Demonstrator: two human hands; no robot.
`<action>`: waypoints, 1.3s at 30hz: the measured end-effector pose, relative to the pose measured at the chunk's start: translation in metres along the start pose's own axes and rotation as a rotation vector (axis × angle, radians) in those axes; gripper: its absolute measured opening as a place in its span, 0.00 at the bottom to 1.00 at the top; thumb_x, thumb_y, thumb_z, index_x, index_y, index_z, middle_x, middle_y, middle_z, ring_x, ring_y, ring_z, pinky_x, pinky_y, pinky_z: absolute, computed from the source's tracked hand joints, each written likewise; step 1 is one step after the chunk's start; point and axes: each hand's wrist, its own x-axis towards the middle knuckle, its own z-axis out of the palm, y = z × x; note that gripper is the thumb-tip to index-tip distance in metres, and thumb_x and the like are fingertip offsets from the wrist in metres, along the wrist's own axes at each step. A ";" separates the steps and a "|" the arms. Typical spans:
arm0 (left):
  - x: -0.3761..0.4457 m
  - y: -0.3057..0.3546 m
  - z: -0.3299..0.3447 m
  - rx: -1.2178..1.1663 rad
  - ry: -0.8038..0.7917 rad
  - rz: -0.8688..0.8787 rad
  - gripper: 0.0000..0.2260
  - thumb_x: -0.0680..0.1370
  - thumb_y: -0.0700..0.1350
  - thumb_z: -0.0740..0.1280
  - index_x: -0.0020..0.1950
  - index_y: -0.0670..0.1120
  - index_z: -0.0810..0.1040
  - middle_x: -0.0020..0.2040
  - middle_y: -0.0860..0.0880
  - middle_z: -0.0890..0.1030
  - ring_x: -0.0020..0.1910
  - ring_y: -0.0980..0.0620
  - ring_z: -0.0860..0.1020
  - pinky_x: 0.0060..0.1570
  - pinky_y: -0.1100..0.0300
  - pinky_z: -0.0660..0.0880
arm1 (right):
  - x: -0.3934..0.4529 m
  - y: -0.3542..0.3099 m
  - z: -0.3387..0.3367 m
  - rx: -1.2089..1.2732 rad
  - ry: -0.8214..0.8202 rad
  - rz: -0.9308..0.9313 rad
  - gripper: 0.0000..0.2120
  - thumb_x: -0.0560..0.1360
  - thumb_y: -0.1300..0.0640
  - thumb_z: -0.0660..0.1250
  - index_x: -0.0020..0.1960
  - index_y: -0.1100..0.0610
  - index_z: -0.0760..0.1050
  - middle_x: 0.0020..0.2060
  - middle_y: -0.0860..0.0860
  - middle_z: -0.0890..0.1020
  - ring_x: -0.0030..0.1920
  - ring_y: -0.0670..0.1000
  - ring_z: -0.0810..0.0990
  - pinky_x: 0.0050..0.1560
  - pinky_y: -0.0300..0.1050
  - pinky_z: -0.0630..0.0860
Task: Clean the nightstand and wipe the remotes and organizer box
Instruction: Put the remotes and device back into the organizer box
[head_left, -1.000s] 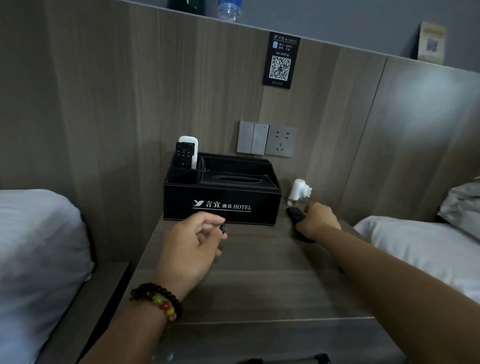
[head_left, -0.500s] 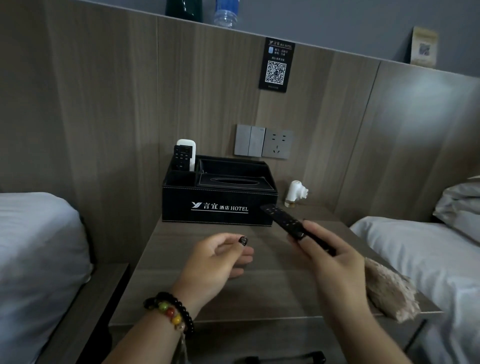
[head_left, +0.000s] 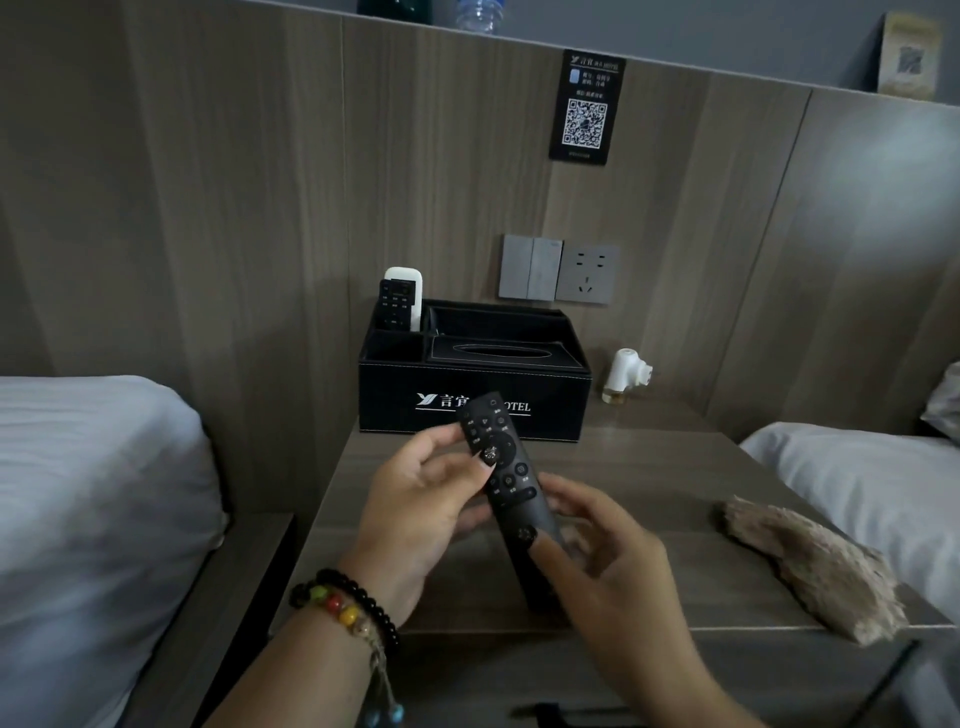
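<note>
1. Left hand (head_left: 415, 499) pinches the upper half of the black remote (head_left: 506, 483), thumb on the buttons, fingers curled behind.
2. The remote hangs above the nightstand (head_left: 649, 467), long axis running from near right up to far left, tip over the organizer box (head_left: 472, 384).
3. Right hand (head_left: 608, 566) grips the lower end, thumb on top, so both hands share it.
4. The cloth (head_left: 810, 566) lies at the right edge, well apart; the right hand sits nearer. I'd judge it has open tabletop to cross.
</note>
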 end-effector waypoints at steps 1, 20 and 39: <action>0.001 0.002 -0.004 0.018 -0.001 0.025 0.13 0.76 0.36 0.67 0.58 0.48 0.77 0.45 0.50 0.86 0.46 0.55 0.84 0.42 0.59 0.81 | 0.008 -0.006 0.000 -0.004 -0.056 0.027 0.23 0.71 0.71 0.72 0.52 0.43 0.79 0.46 0.43 0.85 0.39 0.44 0.83 0.42 0.38 0.80; 0.041 0.007 -0.047 -0.148 0.281 0.061 0.13 0.78 0.40 0.66 0.62 0.48 0.70 0.46 0.47 0.85 0.42 0.54 0.85 0.39 0.62 0.80 | 0.210 -0.075 0.095 0.127 -0.171 0.004 0.31 0.72 0.73 0.68 0.70 0.57 0.62 0.58 0.54 0.78 0.59 0.56 0.79 0.58 0.55 0.80; 0.084 -0.012 -0.079 0.290 0.315 0.169 0.23 0.76 0.41 0.68 0.69 0.52 0.66 0.54 0.57 0.79 0.51 0.61 0.78 0.51 0.52 0.80 | 0.257 -0.023 0.142 -0.174 -0.325 -0.235 0.50 0.72 0.72 0.70 0.79 0.42 0.44 0.52 0.54 0.72 0.40 0.50 0.76 0.47 0.40 0.80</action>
